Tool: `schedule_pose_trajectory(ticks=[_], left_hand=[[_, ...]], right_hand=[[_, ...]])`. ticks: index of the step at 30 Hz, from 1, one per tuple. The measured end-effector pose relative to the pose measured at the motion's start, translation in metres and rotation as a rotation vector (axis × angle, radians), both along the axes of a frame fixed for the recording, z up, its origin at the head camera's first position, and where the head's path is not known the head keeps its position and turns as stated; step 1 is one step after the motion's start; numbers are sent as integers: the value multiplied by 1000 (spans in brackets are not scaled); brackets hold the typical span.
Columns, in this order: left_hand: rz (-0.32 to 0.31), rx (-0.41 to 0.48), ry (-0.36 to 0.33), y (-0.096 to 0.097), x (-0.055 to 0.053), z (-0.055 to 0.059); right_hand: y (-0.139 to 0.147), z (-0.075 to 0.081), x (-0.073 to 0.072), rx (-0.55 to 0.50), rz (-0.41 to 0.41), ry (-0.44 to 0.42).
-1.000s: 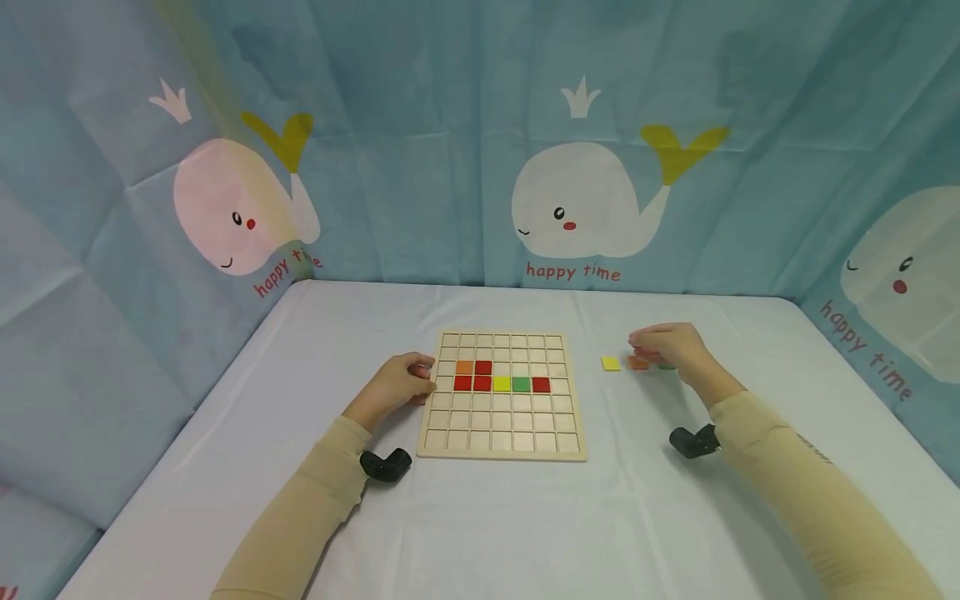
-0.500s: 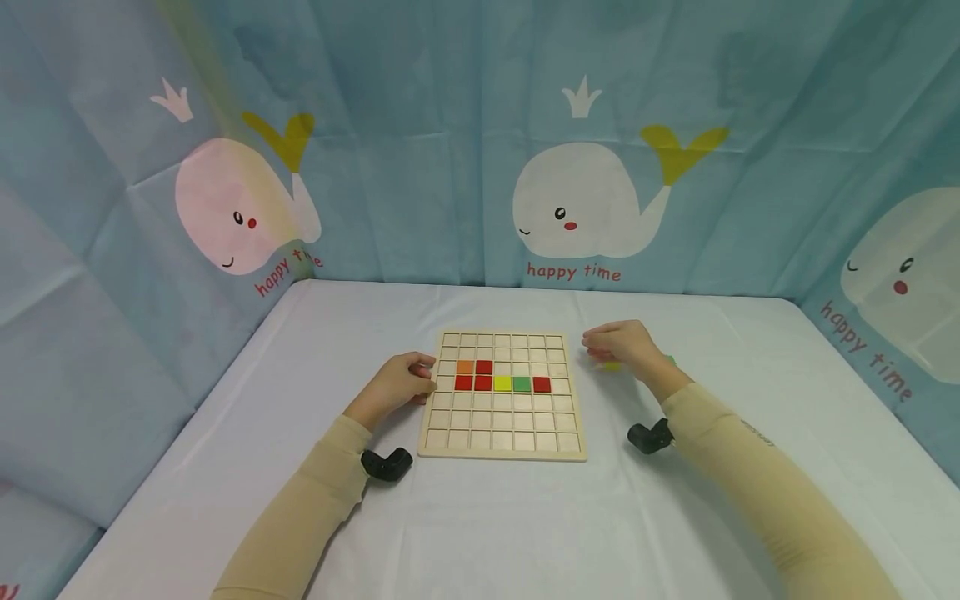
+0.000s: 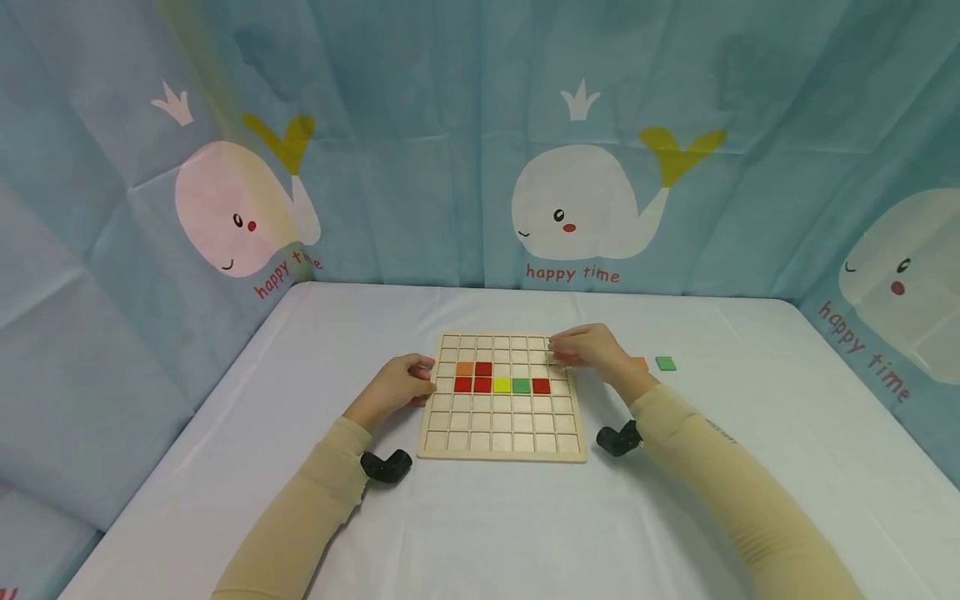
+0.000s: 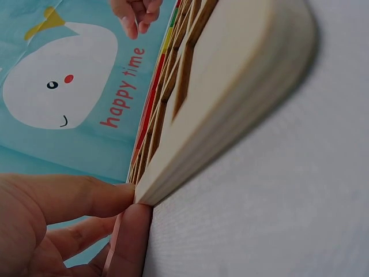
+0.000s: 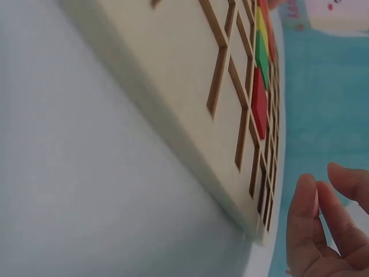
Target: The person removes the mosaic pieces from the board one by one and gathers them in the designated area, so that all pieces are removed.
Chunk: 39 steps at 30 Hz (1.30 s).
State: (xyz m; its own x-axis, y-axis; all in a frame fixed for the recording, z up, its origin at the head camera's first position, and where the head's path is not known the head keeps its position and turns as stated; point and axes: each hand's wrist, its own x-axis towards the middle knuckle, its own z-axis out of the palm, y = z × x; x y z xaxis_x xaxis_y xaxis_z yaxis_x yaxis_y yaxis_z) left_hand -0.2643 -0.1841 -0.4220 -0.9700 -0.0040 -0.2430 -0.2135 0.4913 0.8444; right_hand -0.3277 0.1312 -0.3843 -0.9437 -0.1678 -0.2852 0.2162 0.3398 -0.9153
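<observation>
A square wooden grid board (image 3: 498,442) lies on the white table; several coloured tiles fill cells in two of its rows. My left hand (image 3: 397,383) pinches the board's left edge; in the left wrist view its thumb (image 4: 86,196) is on top, with a finger against the side. Over the board's back right corner hovers my right hand (image 3: 588,346). In the right wrist view, its fingers (image 5: 302,219) are bent near the thumb; no tile is seen between them, but the head view hides the fingertips' inner side.
To the right of the board lie an orange tile (image 3: 640,363), partly hidden by the right wrist, and a green tile (image 3: 665,363). A fabric backdrop (image 3: 420,200) with whale prints stands behind and beside the table. A black wrist device (image 3: 618,438) hangs under each forearm.
My right hand has moved left from the loose tiles to the board's back right corner. The green tile is now uncovered, while the yellow loose tile is out of sight. My left hand stays put.
</observation>
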Motion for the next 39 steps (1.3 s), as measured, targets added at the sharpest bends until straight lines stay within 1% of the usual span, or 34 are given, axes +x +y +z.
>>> schedule_pose_trajectory(ticks=[5, 8, 10, 15, 22, 24, 31, 34, 39], left_hand=[[-4, 12, -5, 1, 0, 0], [4, 15, -9, 1, 0, -1], [7, 12, -9, 1, 0, 0], [12, 10, -5, 0, -1, -1], [0, 10, -10, 2, -1, -2], [0, 7, -9, 2, -1, -2], [14, -9, -11, 1, 0, -1], [18, -6, -8, -1, 0, 0], [16, 2, -5, 0, 0, -1]], right_hand=[[-13, -1, 1, -7, 33, 6], [-20, -1, 2, -10, 68, 17], [-25, -2, 1, -23, 79, 7], [-35, -3, 1, -50, 82, -34], [-46, -7, 3, 33, 82, -59], [-48, -8, 3, 37, 76, -66], [-59, -9, 3, -3, 91, -106], [-66, -8, 5, -13, 112, -102], [-71, -9, 6, 12, 123, -83]])
